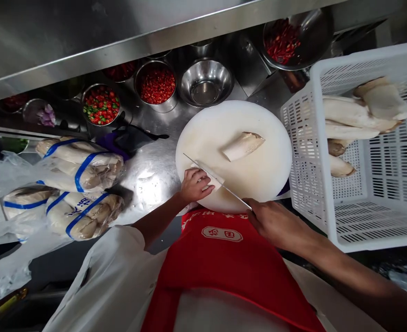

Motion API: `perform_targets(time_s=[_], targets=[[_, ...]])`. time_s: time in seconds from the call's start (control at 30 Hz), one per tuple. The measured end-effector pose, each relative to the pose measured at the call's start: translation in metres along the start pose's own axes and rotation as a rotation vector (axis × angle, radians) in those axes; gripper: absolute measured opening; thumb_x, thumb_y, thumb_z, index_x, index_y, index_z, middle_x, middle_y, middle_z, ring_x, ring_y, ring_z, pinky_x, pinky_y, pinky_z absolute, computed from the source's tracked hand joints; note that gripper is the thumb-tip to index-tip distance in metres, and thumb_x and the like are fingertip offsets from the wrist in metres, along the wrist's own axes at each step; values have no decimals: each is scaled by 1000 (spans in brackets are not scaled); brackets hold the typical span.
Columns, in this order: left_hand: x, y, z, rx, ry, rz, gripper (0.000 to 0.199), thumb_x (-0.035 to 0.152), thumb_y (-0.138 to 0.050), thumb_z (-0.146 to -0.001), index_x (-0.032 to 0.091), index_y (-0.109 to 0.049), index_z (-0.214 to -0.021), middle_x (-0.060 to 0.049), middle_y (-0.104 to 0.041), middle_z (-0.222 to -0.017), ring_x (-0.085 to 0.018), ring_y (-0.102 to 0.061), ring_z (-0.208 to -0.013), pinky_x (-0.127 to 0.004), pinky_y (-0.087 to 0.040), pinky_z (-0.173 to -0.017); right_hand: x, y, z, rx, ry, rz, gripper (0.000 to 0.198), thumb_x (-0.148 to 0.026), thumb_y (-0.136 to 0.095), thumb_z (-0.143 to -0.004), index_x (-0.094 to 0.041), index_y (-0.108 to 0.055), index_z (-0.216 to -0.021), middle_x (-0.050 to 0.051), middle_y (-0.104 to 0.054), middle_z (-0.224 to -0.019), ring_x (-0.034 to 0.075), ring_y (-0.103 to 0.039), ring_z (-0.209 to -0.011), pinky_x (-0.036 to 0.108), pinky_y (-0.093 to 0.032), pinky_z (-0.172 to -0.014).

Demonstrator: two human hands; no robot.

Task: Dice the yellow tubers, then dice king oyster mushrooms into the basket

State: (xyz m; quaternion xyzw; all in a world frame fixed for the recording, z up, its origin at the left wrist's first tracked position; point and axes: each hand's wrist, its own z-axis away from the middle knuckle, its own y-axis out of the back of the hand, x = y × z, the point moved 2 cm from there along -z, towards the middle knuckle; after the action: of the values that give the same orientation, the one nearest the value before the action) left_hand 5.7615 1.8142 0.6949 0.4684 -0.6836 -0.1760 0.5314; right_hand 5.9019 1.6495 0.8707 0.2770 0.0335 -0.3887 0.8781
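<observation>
My right hand [271, 220] is wrapped round the handle of a kitchen knife [236, 195], whose thin blade slants up and left across the round white cutting board [266, 177]. Beside the blade, my left hand [194, 185] presses with curled fingers on a pale piece of king oyster mushroom [216, 182]. The hand and blade hide part of that piece. A thicker mushroom chunk [243, 146] lies apart on the board, farther from me.
On the right stands a white plastic basket [312, 152] with several whole mushrooms [352, 113]. Bagged mushrooms [86, 168] with blue bands lie left. Behind the board are an empty steel bowl [206, 83] and pots of chopped chillies [157, 85]. A steel shelf edge [148, 39] overhangs the back.
</observation>
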Motion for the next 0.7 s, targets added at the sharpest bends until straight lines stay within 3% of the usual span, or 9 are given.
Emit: perform_targets(time_s=[0.1,0.2,0.3,0.47,0.57,0.7], targets=[[0,2,-2,54,-11,43,22,43,-71,-79,21,-67,-82,-6,-63,-87,-24,-53,-98,-39,-42,-86,0,10,-3,-28,-15,-19,32,-21,-42,-94,-14,-59,-120,13,-71,-86,26,-69,-85,29,-41,-70],[-1,0,-1,31,16,78,22,43,-71,-79,22,-67,-82,-5,-64,-88,-24,-52,-98,-39,-41,-86,-2,14,-15,-74,-39,1,29,-22,-42,-94,-14,-62,-113,13,-70,-83,25,-68,-80,29,-39,-66],[-3,-4,2,-33,44,69,24,48,-68,-81,24,-68,-82,-5,-66,-90,-23,-54,-97,-40,-41,-87,-4,4,-41,-92,-28,60,33,-22,-39,-95,-14,-61,-117,14,-71,-84,26,-69,-79,30,-36,-63],[-3,-3,5,-41,16,61,24,48,-66,-83,24,-68,-86,-5,-68,-94,-23,-56,-98,-40,-43,-88,-1,-19,-79,27,18,98,40,-22,-36,-96,-15,-55,-131,12,-73,-93,24,-69,-84,30,-39,-68],[0,2,7,44,-10,79,22,41,-69,-82,22,-66,-93,-5,-68,-97,-23,-56,-102,-39,-46,-89,0,-14,-75,40,36,87,35,-22,-38,-95,-15,-62,-119,12,-73,-93,24,-69,-84,29,-39,-68],[3,5,10,106,-28,69,26,37,-72,-81,21,-65,-101,-6,-67,-95,-22,-56,-102,-38,-49,-89,-7,3,-39,83,44,39,31,-22,-38,-95,-15,-63,-112,10,-73,-89,22,-69,-80,29,-38,-66]])
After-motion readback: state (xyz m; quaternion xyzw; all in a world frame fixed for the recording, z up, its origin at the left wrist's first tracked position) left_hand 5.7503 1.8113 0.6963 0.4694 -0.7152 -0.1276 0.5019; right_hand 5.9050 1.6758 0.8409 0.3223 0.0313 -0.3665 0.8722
